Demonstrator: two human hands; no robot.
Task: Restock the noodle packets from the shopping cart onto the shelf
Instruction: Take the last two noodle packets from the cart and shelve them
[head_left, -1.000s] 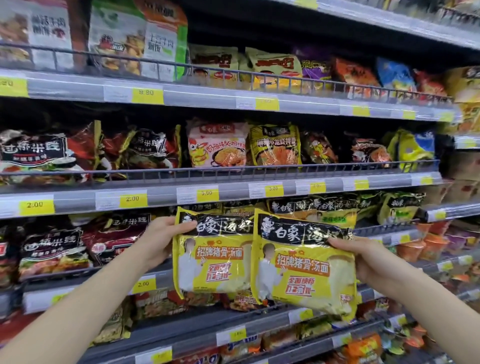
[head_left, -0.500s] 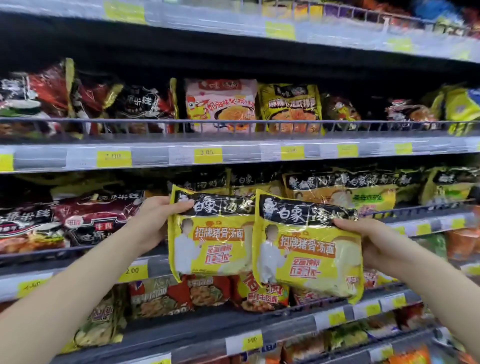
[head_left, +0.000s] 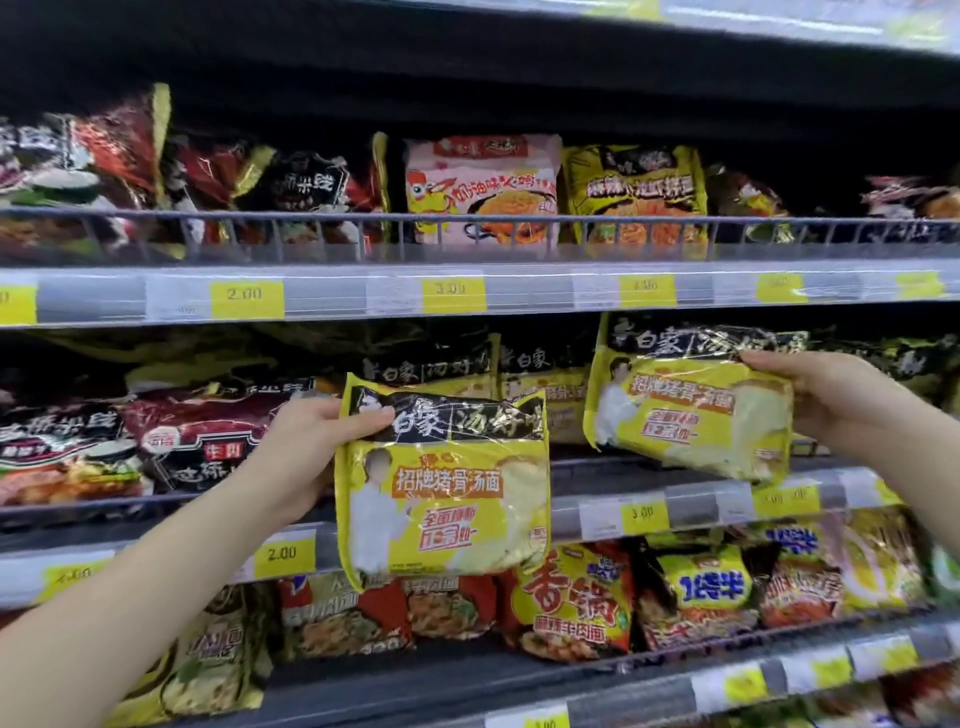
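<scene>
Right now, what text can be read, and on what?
"招牌猪骨汤面": yellow packet in left hand
"白象": yellow packet in right hand
"2.00": left price tag, upper rail
"3.00": price tag beside it
"2.00": price tag, lower rail
"香锅": red packet
Other tags and packets: blurred.

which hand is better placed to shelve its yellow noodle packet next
Probably the right hand: its yellow packet is already raised to the matching row. The left hand holds its packet lower, hanging below the shelf edge.
</scene>
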